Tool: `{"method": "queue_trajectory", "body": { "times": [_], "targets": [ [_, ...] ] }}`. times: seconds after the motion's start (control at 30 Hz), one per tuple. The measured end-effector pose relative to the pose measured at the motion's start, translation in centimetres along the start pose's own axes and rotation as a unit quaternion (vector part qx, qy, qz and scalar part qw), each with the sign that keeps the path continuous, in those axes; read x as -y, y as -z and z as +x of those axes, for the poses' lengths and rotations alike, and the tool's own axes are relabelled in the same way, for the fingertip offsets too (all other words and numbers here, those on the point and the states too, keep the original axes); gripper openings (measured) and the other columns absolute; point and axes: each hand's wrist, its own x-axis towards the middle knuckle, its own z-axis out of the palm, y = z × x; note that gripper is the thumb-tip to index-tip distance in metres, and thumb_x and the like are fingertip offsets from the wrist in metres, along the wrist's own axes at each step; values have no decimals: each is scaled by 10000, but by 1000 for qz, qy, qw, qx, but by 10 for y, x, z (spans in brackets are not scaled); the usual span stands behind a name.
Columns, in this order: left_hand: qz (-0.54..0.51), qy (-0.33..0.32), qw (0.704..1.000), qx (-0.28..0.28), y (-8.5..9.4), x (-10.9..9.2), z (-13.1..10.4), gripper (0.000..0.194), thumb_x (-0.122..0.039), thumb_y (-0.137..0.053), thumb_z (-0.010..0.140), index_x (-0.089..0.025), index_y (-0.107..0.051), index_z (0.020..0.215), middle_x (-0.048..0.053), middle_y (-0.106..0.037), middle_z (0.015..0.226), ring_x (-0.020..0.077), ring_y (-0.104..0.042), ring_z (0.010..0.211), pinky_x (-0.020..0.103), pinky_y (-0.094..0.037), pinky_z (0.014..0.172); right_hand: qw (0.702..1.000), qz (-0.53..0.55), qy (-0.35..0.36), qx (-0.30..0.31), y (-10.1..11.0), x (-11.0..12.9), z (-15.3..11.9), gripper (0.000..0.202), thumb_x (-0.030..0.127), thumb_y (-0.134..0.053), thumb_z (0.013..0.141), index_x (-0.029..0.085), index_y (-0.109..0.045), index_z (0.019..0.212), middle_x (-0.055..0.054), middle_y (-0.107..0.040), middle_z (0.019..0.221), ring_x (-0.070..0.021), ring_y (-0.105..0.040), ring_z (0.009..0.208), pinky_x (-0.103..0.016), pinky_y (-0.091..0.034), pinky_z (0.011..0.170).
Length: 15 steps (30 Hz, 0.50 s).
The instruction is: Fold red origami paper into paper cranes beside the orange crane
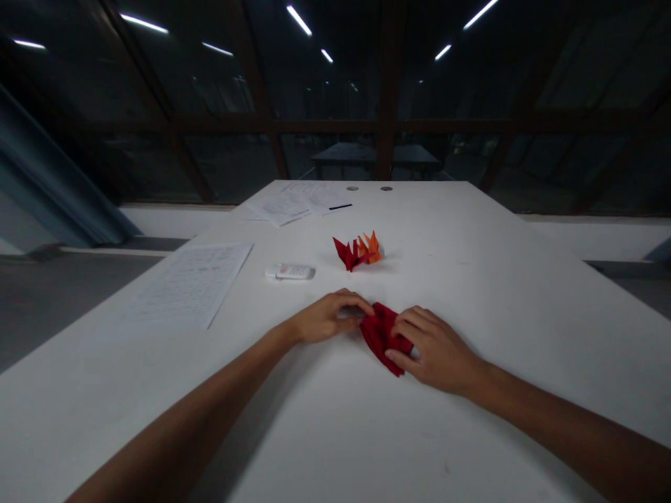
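Forearms lead to left hand and right hand, both gripping red paper, apparently part-folded, while two seemingly finished birds stand nearer the tabletop's far edge.

The right hand curls its fingers; just left of it, the left hand arches, thumb and forefinger parted.

Ppr sheets lie on wht tbl, blue curtain hangs L.
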Motion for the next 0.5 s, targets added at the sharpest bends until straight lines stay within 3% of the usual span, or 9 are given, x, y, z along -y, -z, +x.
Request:
{"method": "queue_trajectory", "body": {
  "times": [0.23,0.5],
  "targets": [
    [-14,-4,1000,7,2,0,-1,312,-402,-649,918,-221,-702,1167,88,-696,1168,246,-622,1112,376,-481,1033,1000,6,1,0,2,1,0,145,326,-693,892,211,-613,929,-59,-664,1002,-244,-572,975,-411,-459,897],
    [-6,-11,1000,19,4,-1,-2,317,-165,-646,862,-216,-703,1169,81,-698,1200,238,-606,1146,401,-448,1057,1000,23,3,12,1,-1,-1,301,369,-765,824,217,-628,1045,-63,-653,1084,-258,-557,1037,-426,-448,936]
  ]
}}
